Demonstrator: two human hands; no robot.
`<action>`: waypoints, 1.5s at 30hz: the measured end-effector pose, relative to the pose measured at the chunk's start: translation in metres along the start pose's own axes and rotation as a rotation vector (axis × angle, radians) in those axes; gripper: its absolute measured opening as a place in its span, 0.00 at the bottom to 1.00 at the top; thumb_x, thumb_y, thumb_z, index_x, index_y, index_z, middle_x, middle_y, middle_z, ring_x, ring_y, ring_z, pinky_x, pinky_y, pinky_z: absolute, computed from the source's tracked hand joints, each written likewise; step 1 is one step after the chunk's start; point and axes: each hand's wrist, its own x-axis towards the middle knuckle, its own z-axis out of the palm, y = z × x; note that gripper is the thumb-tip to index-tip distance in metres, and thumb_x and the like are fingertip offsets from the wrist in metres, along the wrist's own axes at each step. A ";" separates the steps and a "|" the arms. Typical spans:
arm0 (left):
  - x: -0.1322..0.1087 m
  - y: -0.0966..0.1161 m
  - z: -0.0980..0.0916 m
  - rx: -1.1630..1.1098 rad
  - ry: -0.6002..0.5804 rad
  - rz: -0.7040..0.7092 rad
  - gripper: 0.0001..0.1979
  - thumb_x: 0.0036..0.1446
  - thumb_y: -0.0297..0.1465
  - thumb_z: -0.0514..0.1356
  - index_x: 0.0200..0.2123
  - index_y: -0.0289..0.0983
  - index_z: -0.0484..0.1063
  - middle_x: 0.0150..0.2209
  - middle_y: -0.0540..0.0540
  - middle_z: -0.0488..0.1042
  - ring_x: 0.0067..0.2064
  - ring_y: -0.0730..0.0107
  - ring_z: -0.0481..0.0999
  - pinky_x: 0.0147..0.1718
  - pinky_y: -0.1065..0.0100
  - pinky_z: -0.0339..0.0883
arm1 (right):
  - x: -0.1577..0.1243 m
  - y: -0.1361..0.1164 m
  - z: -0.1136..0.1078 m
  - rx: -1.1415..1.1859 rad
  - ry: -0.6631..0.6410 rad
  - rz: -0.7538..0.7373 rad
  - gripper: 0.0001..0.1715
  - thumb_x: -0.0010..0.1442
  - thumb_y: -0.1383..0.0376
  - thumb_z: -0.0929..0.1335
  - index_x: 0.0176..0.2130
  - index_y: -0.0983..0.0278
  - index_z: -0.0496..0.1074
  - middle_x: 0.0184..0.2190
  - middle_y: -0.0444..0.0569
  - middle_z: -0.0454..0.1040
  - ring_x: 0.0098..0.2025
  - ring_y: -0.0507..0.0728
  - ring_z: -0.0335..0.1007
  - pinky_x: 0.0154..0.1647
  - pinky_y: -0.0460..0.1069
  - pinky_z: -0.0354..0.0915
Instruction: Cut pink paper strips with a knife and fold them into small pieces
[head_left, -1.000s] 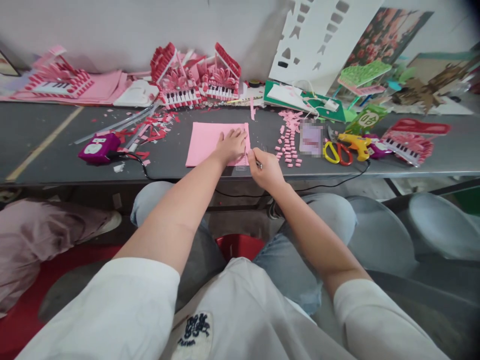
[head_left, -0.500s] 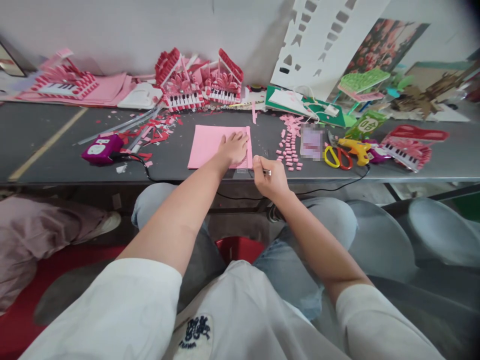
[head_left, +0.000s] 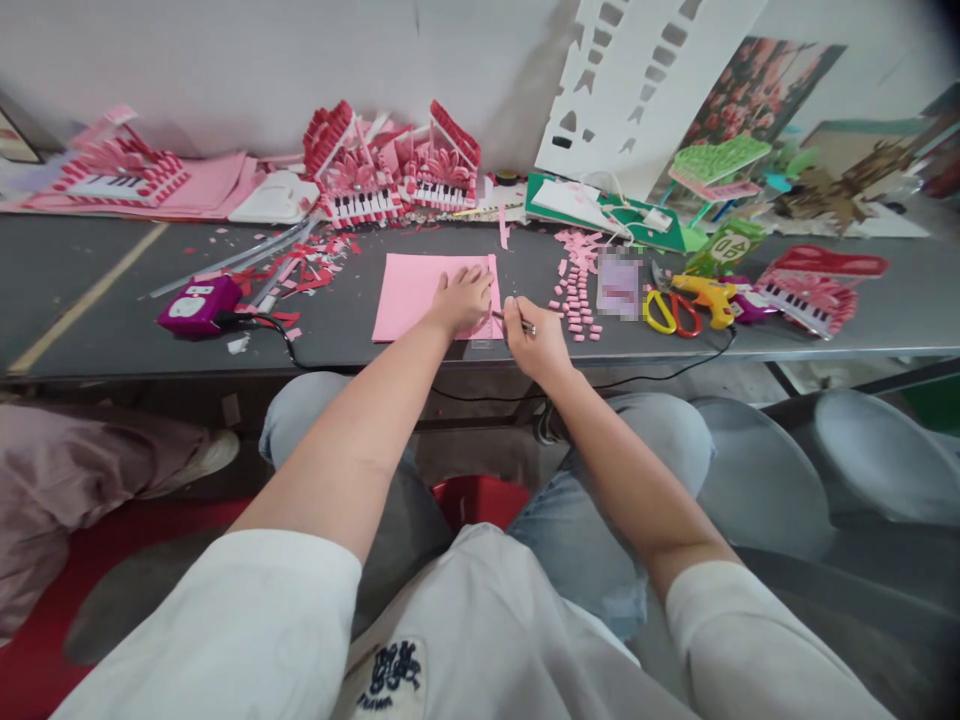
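My left hand [head_left: 463, 298] lies flat with its fingers spread, pressing on a pink sheet [head_left: 409, 290] and on a clear ruler [head_left: 481, 343] along the sheet's right side. The ruler is mostly hidden under the palm. In my right hand [head_left: 536, 338] is a slim pen-like tool [head_left: 528, 327], pinched between thumb and fingers. Its dark tip points left at the sheet's right edge, beside the ruler; whether it touches cannot be made out. Small pink rolled pieces [head_left: 576, 300] lie in rows right of that hand.
Yellow-and-red-handled scissors [head_left: 671, 312] and a yellow glue gun [head_left: 712, 295] lie to the right. Red and pink scraps [head_left: 315, 262] and a purple box [head_left: 199, 305] with a black cord are on the left. Pink paper piano models [head_left: 364, 200] stand along the wall. A person's leg [head_left: 82, 450] shows at left.
My right hand has shifted slightly up along the sheet's right edge, and the tool's dark tip now shows pointing left. My left hand stays pressed on the sheet. The view has shifted slightly.
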 end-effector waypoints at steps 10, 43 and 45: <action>0.014 -0.005 0.008 -0.018 -0.015 -0.054 0.32 0.72 0.37 0.41 0.77 0.45 0.54 0.79 0.46 0.48 0.79 0.49 0.46 0.74 0.36 0.37 | -0.011 -0.019 0.002 -0.192 -0.061 -0.110 0.19 0.73 0.61 0.58 0.29 0.57 0.49 0.21 0.44 0.59 0.25 0.54 0.54 0.31 0.52 0.48; 0.000 0.002 -0.001 -0.002 0.003 -0.010 0.33 0.71 0.36 0.43 0.76 0.41 0.54 0.79 0.41 0.49 0.78 0.45 0.48 0.73 0.33 0.39 | 0.006 0.003 0.005 -0.061 0.008 -0.034 0.21 0.74 0.58 0.59 0.28 0.57 0.51 0.20 0.40 0.56 0.24 0.52 0.53 0.30 0.51 0.48; 0.001 0.001 0.001 -0.012 0.006 -0.020 0.32 0.71 0.37 0.43 0.76 0.42 0.55 0.79 0.43 0.49 0.78 0.45 0.48 0.73 0.34 0.39 | 0.006 0.001 0.006 -0.074 0.000 -0.037 0.21 0.74 0.59 0.59 0.28 0.57 0.51 0.20 0.41 0.56 0.24 0.52 0.52 0.30 0.51 0.47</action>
